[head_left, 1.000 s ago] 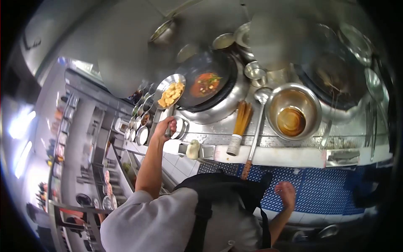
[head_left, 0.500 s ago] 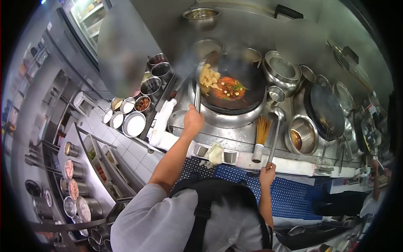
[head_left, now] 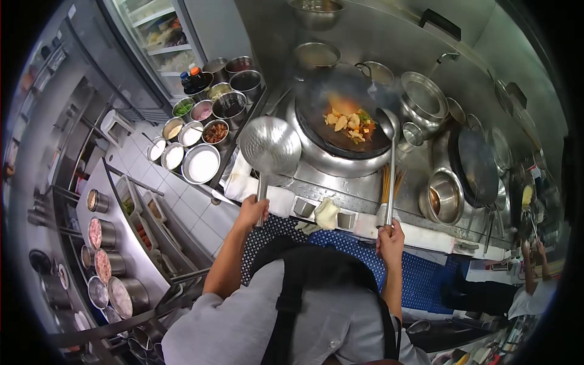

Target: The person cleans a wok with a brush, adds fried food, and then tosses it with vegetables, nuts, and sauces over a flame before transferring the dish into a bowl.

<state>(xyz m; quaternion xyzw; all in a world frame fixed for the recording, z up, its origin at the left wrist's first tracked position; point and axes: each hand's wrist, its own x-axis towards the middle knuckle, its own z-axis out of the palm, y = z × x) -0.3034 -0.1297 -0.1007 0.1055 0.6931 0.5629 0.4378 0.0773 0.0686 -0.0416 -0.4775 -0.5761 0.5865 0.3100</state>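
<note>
My left hand is closed round the handle of a large perforated metal strainer, whose bowl hangs over the stove's left edge with nothing in it. The handle of a steel ladle is in my closed right hand; its bowl is over the right side of the wok. Inside the black wok on the burner lie pale golden chunks among orange and green shreds. A bamboo wok brush stands partly hidden behind the ladle handle.
Metal pots of sauces and seasonings line the left counter. A second wok and a steel bowl are at right. A folded pale cloth lies on the stove's front edge. Another person stands at far right.
The strainer has come away from the wok, toward me and left, emptied of its chunks, which now lie in the wok. The ladle has risen to the wok's right side.
</note>
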